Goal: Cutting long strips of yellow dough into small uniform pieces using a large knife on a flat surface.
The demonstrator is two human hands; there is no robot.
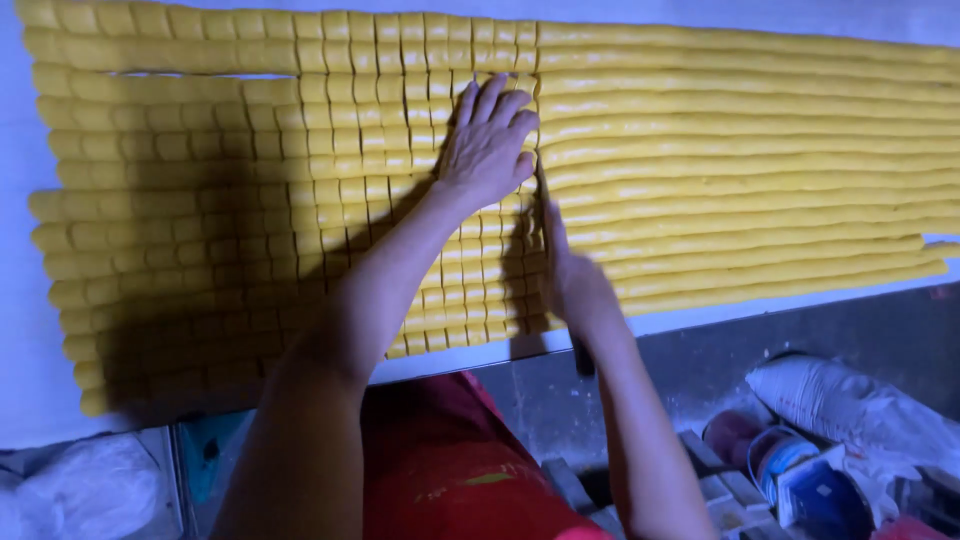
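I am seeing the left hand [487,145] lying flat, fingers spread, on the cut yellow dough cubes [300,180]. The right hand [568,275] is gripping a thin dark knife [543,190] just beside it; long uncut yellow dough ropes [750,150] are running rightward.

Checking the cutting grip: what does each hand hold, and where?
Right hand grips a knife by its handle end. Left hand holds nothing; it lies flat on the cut yellow dough pieces.
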